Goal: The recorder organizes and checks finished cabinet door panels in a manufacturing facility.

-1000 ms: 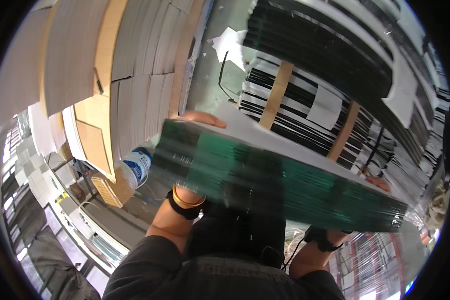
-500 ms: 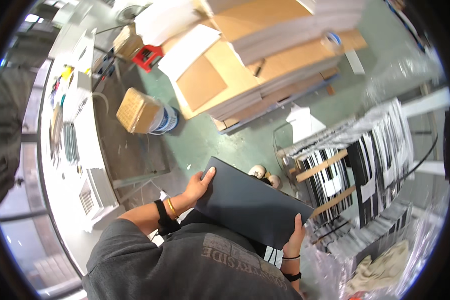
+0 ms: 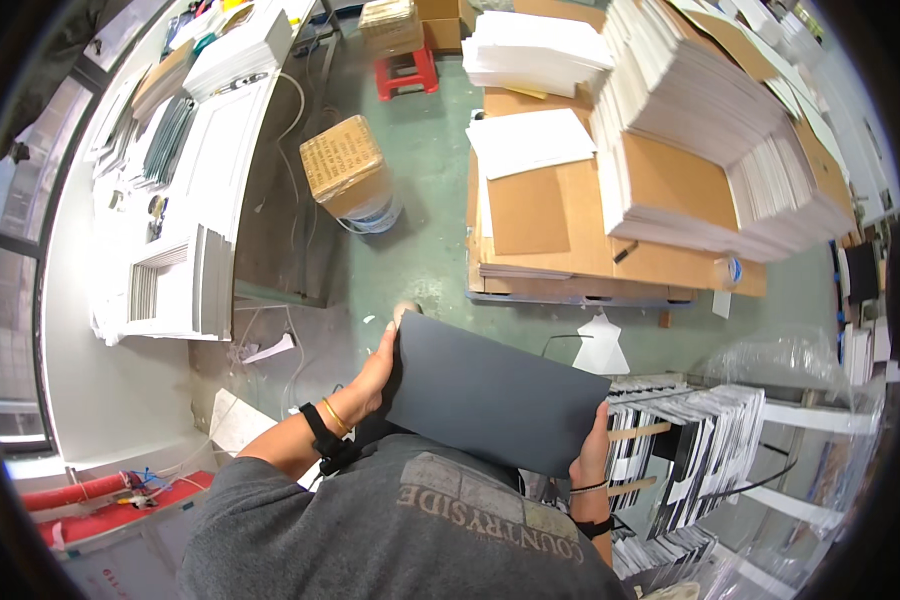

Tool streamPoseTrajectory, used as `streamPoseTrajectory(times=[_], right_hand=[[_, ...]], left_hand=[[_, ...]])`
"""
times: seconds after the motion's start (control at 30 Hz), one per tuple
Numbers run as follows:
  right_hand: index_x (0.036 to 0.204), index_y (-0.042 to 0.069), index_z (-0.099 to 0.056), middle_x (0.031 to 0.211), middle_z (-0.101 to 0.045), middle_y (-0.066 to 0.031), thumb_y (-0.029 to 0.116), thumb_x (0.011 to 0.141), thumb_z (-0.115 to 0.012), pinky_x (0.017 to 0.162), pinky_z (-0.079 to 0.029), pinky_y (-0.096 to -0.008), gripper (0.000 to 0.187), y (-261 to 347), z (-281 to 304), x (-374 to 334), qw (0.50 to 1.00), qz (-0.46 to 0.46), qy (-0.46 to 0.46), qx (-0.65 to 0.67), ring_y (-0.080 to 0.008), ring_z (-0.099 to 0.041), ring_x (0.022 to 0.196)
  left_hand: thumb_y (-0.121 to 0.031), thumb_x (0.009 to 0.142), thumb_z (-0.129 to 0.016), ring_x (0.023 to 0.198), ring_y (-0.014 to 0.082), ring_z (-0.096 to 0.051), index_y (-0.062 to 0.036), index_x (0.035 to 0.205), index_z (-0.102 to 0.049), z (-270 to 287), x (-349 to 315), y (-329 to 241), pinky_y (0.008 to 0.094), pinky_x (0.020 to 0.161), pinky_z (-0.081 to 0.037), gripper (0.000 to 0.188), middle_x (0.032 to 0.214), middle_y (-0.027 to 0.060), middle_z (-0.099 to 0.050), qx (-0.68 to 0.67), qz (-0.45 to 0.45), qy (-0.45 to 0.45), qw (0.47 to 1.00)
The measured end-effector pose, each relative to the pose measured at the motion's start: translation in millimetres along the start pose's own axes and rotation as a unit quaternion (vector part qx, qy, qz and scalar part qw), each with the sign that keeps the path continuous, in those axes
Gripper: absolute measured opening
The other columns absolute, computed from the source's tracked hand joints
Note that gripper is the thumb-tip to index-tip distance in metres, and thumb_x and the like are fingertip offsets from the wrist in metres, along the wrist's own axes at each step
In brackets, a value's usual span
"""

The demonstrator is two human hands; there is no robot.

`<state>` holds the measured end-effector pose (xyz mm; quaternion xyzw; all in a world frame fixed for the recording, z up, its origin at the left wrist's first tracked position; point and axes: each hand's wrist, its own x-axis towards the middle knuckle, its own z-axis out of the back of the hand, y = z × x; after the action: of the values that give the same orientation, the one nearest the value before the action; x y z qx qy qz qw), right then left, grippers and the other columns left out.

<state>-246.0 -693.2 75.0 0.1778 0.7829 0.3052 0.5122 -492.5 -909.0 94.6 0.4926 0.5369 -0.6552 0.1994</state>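
A dark grey flat rectangular board [image 3: 495,390] is held in front of my body, tilted with its right end nearer to me. My left hand [image 3: 375,370] grips its left short edge, with the thumb near the upper corner. At the opposite short edge, my right hand [image 3: 592,445] holds on, thumb along the side. Both hands are closed on the board, and most of the fingers are hidden beneath it. Whether it is one sheet or several stacked together, I cannot tell.
Ahead right, a pallet [image 3: 580,297] bears cardboard and stacked white sheets [image 3: 660,110]. A carton [image 3: 342,165] sits on a bucket [image 3: 375,218]. The white workbench [image 3: 205,190] runs along the left. At right stands a rack of black and white panels [image 3: 705,430]; a red stool [image 3: 407,75] is farther off.
My view has swung to the left, so the pallet and rack appear farther right and the bench shows more fully. The board stays in both hands.
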Motion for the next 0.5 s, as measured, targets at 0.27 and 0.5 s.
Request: streamPoseTrajectory(times=[0.27, 0.5], right_hand=[[0.108, -0.001, -0.052, 0.105, -0.058, -0.0063, 0.044, 0.091, -0.037, 0.081, -0.043, -0.0271, 0.050, -29, -189, 69, 0.998, -0.024, 0.055, -0.018, -0.0166, -0.055, 0.092], [0.109, -0.003, -0.052, 0.104, -0.057, -0.0089, 0.046, 0.090, -0.037, 0.083, -0.042, -0.0274, 0.055, -32, -363, 133, 0.982, -0.067, 0.144, -0.102, -0.0162, -0.054, 0.095]], left_hand=[[-0.051, 0.089, -0.030, 0.110, 0.0217, -0.046, 0.0028, 0.124, -0.040, 140, 83, -91, 0.0303, 0.094, -0.035, 0.065, 0.121, 0.0147, -0.047, -0.090, -0.053, -0.022, 0.994], [-0.051, 0.090, -0.030, 0.109, 0.0212, -0.048, 0.0008, 0.121, -0.043, 246, 69, -180, 0.0318, 0.091, -0.039, 0.062, 0.119, 0.0121, -0.049, -0.170, -0.098, -0.073, 0.978]])
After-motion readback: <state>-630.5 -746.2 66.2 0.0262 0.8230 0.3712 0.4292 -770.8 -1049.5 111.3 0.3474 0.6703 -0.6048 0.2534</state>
